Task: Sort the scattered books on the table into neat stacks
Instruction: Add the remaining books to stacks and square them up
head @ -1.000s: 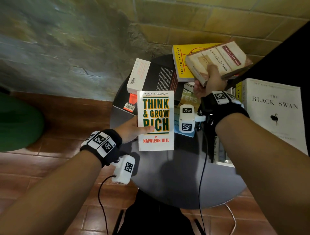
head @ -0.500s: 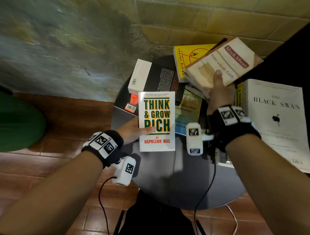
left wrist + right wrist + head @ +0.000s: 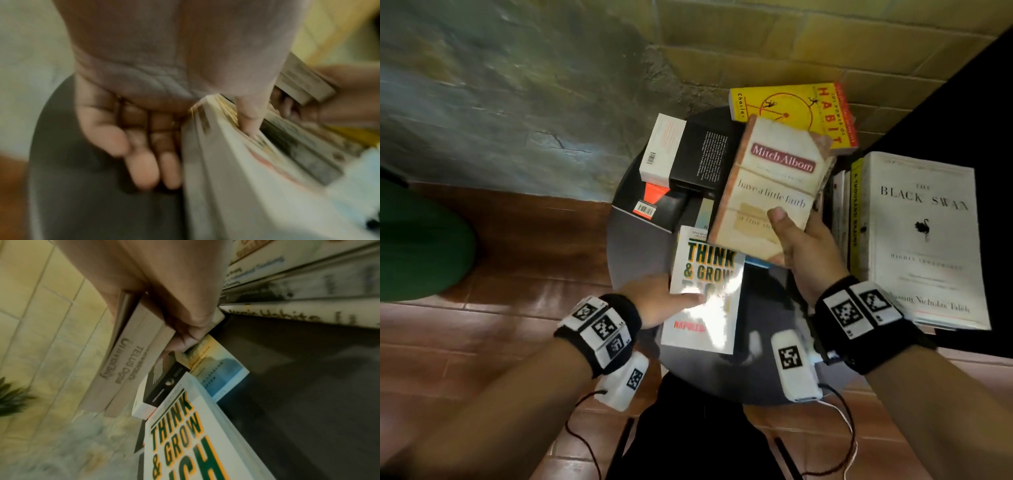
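My left hand (image 3: 666, 301) pinches the white "Think & Grow Rich" book (image 3: 705, 291) at its left edge, thumb (image 3: 248, 123) on the cover, just above the round dark table (image 3: 633, 246). My right hand (image 3: 804, 246) grips the beige "have a little faith" book (image 3: 774, 185) by its near end, thumb on top. That book hangs over the table's middle and overlaps the white book's top right corner. In the right wrist view the fingers (image 3: 185, 332) curl under the beige book (image 3: 131, 369). A yellow "Habit" book (image 3: 791, 109) lies at the back.
A black-and-white book (image 3: 681, 154) lies over other books at the table's back left. A blue-and-yellow book (image 3: 222, 369) lies flat mid-table. A tall stack topped by "The Black Swan" (image 3: 921, 240) stands at the right. Brick wall behind, tiled floor around.
My right hand has swung the beige book from the back right towards the centre and turned it upright, over the white book's top. The left hand has tilted its book slightly.
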A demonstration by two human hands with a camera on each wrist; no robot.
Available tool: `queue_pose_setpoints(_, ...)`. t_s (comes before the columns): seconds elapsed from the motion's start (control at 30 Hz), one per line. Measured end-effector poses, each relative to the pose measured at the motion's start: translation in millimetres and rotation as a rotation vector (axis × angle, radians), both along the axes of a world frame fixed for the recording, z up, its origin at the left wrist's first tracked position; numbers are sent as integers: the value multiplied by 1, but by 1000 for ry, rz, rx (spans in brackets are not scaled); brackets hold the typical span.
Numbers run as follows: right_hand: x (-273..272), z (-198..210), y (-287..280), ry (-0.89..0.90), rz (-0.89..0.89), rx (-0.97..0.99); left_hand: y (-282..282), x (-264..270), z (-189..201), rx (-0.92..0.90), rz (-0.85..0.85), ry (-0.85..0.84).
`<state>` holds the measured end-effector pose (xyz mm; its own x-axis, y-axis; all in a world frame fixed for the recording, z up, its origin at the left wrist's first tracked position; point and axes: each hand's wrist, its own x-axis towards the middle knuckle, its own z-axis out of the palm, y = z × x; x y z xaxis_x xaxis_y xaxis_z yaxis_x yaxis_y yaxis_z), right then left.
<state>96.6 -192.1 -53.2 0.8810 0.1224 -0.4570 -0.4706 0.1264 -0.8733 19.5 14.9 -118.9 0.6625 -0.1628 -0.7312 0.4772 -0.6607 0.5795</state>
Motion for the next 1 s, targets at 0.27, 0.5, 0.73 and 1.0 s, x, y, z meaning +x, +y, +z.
queue_pose_setpoints(0.27,-31,8,-12,66,188,-18,-4,16,41,-36,326,-163)
queue_pose_setpoints(0.5,-59,6,-4,147,209,-71,-30,-4,51,-461,708,-118)
queue_pose_setpoints(0.73,-70,-4,-26,179,68,-279,-19,-50,16,-144,600,-125)
queue_pose_setpoints(1.0,-57,14,-51,64,32,-296,-33,-59,21,234,661,-233)
